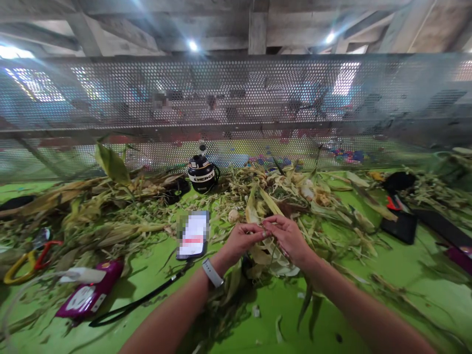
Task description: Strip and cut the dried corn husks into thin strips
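My left hand (pixel 241 241), with a pale band (pixel 213 273) round its wrist, has thumb and fingers pinched together. Its fingertips meet those of my right hand (pixel 289 239), which is closed in a pinch too. Whatever lies between the fingertips is too small to make out. Dry corn husks (pixel 271 201) stand up just behind the fingers. Below my hands lie loose pale husk pieces (pixel 278 265) on the green table. A small round pale piece (pixel 233 216) rests left of the fingertips.
Left of my hands a phone (pixel 193 236) lies on the green tabletop (pixel 258 319). Farther left are a purple device (pixel 92 290) and scissors (pixel 33 260). A black bottle (pixel 202 174) stands behind. At right is a dark phone (pixel 400 226). A perforated metal screen (pixel 236 108) closes the back.
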Available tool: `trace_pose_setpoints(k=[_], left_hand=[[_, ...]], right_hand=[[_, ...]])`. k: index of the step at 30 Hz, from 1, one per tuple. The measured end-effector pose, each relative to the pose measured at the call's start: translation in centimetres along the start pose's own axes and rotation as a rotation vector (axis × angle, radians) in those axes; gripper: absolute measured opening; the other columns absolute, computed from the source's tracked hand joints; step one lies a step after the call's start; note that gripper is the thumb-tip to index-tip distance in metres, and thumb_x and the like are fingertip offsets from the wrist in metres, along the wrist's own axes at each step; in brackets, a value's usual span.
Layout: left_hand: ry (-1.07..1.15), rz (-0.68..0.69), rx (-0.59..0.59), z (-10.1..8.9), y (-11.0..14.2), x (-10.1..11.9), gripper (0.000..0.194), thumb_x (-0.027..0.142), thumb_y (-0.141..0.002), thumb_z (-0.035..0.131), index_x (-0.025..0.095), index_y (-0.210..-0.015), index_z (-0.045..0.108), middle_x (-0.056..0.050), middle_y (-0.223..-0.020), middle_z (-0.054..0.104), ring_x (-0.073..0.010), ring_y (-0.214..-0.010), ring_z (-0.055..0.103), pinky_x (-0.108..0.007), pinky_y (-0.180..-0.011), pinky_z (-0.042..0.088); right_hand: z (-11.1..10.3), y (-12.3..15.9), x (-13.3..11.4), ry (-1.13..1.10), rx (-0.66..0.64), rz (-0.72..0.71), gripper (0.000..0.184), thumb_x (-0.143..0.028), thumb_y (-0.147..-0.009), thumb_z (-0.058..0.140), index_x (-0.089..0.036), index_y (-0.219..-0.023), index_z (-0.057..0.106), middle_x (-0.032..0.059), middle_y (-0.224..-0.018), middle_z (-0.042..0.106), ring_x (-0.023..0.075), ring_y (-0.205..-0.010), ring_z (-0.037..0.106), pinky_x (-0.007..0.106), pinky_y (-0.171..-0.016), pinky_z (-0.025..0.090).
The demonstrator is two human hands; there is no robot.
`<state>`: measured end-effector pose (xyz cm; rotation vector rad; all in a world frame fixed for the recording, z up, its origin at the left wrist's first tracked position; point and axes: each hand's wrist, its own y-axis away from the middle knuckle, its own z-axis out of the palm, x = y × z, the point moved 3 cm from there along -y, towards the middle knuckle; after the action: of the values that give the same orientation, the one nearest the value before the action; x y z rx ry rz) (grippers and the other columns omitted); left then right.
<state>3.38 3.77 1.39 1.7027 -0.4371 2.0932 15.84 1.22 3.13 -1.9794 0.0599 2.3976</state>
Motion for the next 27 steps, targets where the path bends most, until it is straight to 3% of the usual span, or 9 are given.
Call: trace_pose_setpoints(k=[4, 7, 11, 14, 17, 19, 22, 24, 27], left_hand=[[0.082, 0.022, 0.078, -1.1, -0.5, 0.4, 0.019, 0.030, -0.056, 0.079, 0.015, -0.060, 0.068, -0.002, -0.074, 0.066, -0.0125, -0.073, 0.054, -0.024, -0.073, 0.039], [0.243, 0.050, 0.198, -2.6, -1.1, 1.0, 0.017, 0.024, -0.055, 0.079, 0.015, -0.057, 0.064, -0.003, -0.091, 0.068, -0.0125, -0.081, 0.057, -0.022, -0.076, 0.041], [0.425, -0.030, 0.284, -4.5, -1.9, 1.4, 0.014, 0.019, -0.059, 0.076, 0.015, -0.064, 0.063, -0.005, -0.086, 0.069, -0.0132, -0.082, 0.061, -0.023, -0.072, 0.045], [0.521, -0.042, 0.292, -5.1, -2.0, 1.8, 0.013, 0.018, -0.064, 0.072, 0.016, -0.066, 0.059, -0.003, -0.079, 0.068, -0.0124, -0.075, 0.062, -0.021, -0.065, 0.046], [0.642, -0.077, 0.264, -4.6, -1.7, 2.2, 0.013, 0.019, -0.071, 0.068, 0.016, -0.067, 0.055, -0.001, -0.071, 0.064, -0.0098, -0.066, 0.060, -0.020, -0.062, 0.047], [0.697, -0.074, 0.191, -3.9, -1.3, 2.3, 0.016, 0.019, -0.073, 0.067, 0.015, -0.065, 0.053, 0.002, -0.060, 0.056, -0.0082, -0.060, 0.058, -0.019, -0.060, 0.047], [0.661, -0.045, 0.036, -2.6, -0.9, 1.8, 0.017, 0.021, -0.070, 0.071, 0.015, -0.069, 0.055, 0.008, -0.045, 0.039, -0.0057, -0.049, 0.048, -0.017, -0.057, 0.044], [0.578, -0.030, -0.038, -2.1, -0.9, 1.3, 0.020, 0.023, -0.069, 0.073, 0.015, -0.069, 0.055, 0.009, -0.042, 0.033, -0.0043, -0.044, 0.041, -0.015, -0.054, 0.041], [0.411, -0.031, -0.097, -1.9, -1.0, 0.9, 0.022, 0.027, -0.069, 0.073, 0.015, -0.069, 0.054, 0.009, -0.044, 0.037, -0.0034, -0.044, 0.039, -0.016, -0.052, 0.038]], right_hand=[[-0.5, -0.2, -0.1, 0.124, 0.019, 0.075, 0.036, -0.050, -0.065, 0.069, -0.019, -0.079, 0.061, -0.0065, -0.047, 0.051, 0.0043, -0.033, 0.029, 0.021, -0.034, 0.019], [-1.0, -0.3, -0.6, 0.227, -0.005, 0.071, 0.039, -0.053, -0.066, 0.067, -0.018, -0.082, 0.059, -0.0089, -0.043, 0.044, 0.0038, -0.033, 0.024, 0.021, -0.036, 0.016], [-1.3, -0.5, -1.0, 0.389, -0.227, 0.098, 0.039, -0.052, -0.063, 0.071, -0.015, -0.070, 0.062, -0.0062, -0.047, 0.048, 0.0037, -0.040, 0.030, 0.020, -0.041, 0.019], [-1.8, -0.8, -0.8, 0.437, -0.354, 0.111, 0.039, -0.052, -0.065, 0.069, -0.014, -0.065, 0.065, -0.0070, -0.044, 0.044, 0.0041, -0.040, 0.029, 0.021, -0.042, 0.019], [-2.5, -1.5, -0.6, 0.282, -0.285, 0.064, 0.033, -0.049, -0.068, 0.069, -0.016, -0.067, 0.064, -0.0048, -0.053, 0.053, 0.0064, -0.046, 0.040, 0.021, -0.046, 0.030], [-2.7, -1.8, -0.6, 0.061, -0.203, -0.009, 0.028, -0.045, -0.069, 0.071, -0.018, -0.067, 0.062, -0.0011, -0.071, 0.063, 0.0099, -0.063, 0.052, 0.023, -0.061, 0.040], [-2.2, -1.6, -0.6, -0.292, -0.152, -0.015, 0.025, -0.039, -0.068, 0.074, -0.020, -0.067, 0.058, 0.0000, -0.081, 0.065, 0.0134, -0.081, 0.057, 0.028, -0.080, 0.043], [-1.6, -1.2, -0.4, -0.431, -0.170, 0.077, 0.025, -0.036, -0.067, 0.075, -0.021, -0.067, 0.055, -0.0025, -0.070, 0.060, 0.0126, -0.076, 0.057, 0.029, -0.081, 0.044], [-1.1, -0.9, -0.1, -0.455, -0.177, 0.191, 0.027, -0.032, -0.068, 0.074, -0.020, -0.063, 0.051, -0.0060, -0.055, 0.048, 0.0083, -0.057, 0.048, 0.025, -0.069, 0.045]])
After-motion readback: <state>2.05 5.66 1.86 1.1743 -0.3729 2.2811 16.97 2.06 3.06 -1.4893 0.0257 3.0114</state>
